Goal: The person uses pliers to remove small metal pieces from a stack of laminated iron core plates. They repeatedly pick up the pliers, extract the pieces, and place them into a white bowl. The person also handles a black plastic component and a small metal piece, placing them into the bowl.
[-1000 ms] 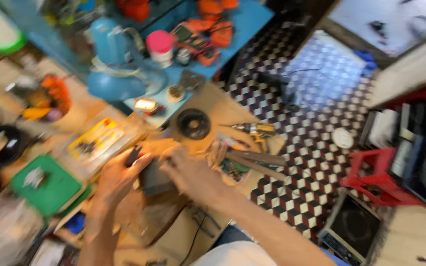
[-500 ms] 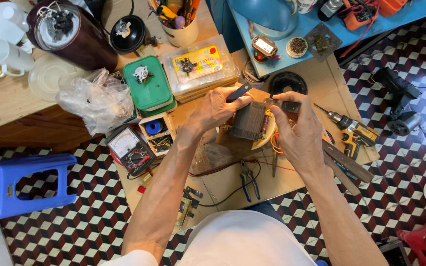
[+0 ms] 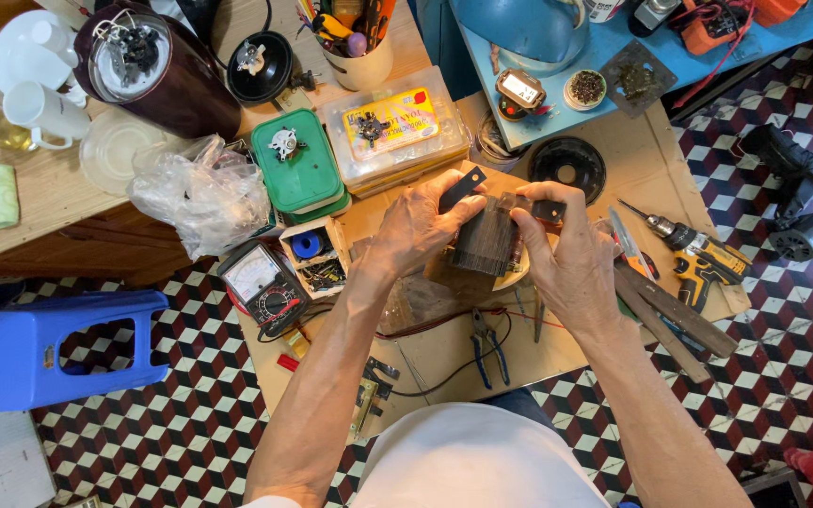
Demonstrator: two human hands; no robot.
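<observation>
Gripping a dark laminated metal block (image 3: 485,246) between them, left hand (image 3: 416,229) and right hand (image 3: 571,263) hover over cardboard (image 3: 444,353).

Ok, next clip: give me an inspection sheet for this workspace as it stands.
Surface: brown cardboard sheet on the checkered tile floor.
Job's things: dark ribbed metal block, gripped from both sides.
Clutter: green plastic box, clear parts organiser, analogue multimeter, yellow cordless drill, pliers, crumpled plastic bag.
Hands: left hand and right hand both on the block.
Cables: thin wires across the cardboard.
Surroundings: blue plastic stool, wooden table.
</observation>
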